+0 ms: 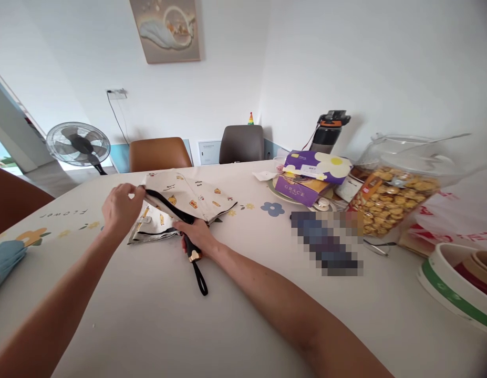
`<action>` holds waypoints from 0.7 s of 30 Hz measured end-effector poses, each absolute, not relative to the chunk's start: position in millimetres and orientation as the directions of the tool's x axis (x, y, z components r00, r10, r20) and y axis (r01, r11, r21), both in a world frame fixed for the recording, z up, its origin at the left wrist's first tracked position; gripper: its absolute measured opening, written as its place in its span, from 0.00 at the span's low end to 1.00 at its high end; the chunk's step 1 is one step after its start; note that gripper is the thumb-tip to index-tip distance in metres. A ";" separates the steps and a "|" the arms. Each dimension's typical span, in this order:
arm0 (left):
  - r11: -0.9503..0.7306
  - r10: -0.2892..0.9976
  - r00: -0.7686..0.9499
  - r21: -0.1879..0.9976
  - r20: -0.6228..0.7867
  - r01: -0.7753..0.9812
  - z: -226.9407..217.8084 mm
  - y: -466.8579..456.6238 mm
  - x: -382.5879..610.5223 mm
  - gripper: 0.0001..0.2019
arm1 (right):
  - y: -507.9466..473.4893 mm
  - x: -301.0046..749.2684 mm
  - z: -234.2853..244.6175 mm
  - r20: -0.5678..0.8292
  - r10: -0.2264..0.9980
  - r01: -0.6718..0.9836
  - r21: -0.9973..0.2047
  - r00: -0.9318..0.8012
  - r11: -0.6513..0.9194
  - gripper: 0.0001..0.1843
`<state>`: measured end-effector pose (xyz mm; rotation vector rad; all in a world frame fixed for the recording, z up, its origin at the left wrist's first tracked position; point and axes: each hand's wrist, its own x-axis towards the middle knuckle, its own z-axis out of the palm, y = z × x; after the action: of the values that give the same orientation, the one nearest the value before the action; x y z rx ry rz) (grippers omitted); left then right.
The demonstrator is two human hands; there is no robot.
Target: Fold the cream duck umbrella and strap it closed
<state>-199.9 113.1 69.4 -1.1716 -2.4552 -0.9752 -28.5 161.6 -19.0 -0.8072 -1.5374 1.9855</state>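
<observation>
A cream umbrella (196,191) with small yellow and orange prints and black edging lies loosely folded on the table. Its black handle, with a gold-coloured band and a wrist loop (201,279), points towards me. My right hand (198,236) is wrapped round the handle. At the far left corner of the cloth, my left hand (121,207) pinches the black edge between thumb and fingers. A black strip of the umbrella runs from that pinch to the handle.
On the right stand a purple tissue box (318,167), a black bottle (328,131), a clear jar of snacks (396,189) and a round white-green container (456,294). A folded blue umbrella (7,262) lies at the left edge. Chairs (160,153) and a fan (78,144) stand beyond the table.
</observation>
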 end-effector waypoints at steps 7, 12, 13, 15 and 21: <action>0.347 0.907 -0.421 0.539 0.016 0.768 46.5 90.2 -235.3 0.17 | 158.1 -29.5 -13.1 -0.157 0.744 0.120 -0.987 -0.650 -0.103 0.13; 0.228 0.799 -0.452 0.496 0.396 0.838 62.1 92.0 -211.7 0.22 | 155.7 -31.2 -8.3 -0.201 0.764 0.200 -0.975 -0.613 -0.097 0.10; 0.124 0.792 -0.361 0.449 0.492 0.885 63.4 95.1 -201.4 0.21 | 154.9 -32.0 -7.5 -0.194 0.770 0.205 -0.975 -0.608 -0.084 0.09; -0.101 0.820 -0.104 0.322 0.563 0.941 61.3 102.7 -179.9 0.20 | 153.4 -34.3 -6.1 -0.157 0.791 0.202 -0.978 -0.592 -0.044 0.08; -0.250 0.935 0.200 0.145 0.293 0.957 43.1 126.5 -149.0 0.17 | 150.0 -40.9 -2.9 -0.070 0.838 0.212 -0.976 -0.541 0.056 0.02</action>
<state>-149.0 126.5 43.1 -2.3792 -1.8802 -0.4982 -40.9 150.0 -2.9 -1.0494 -1.8042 1.5176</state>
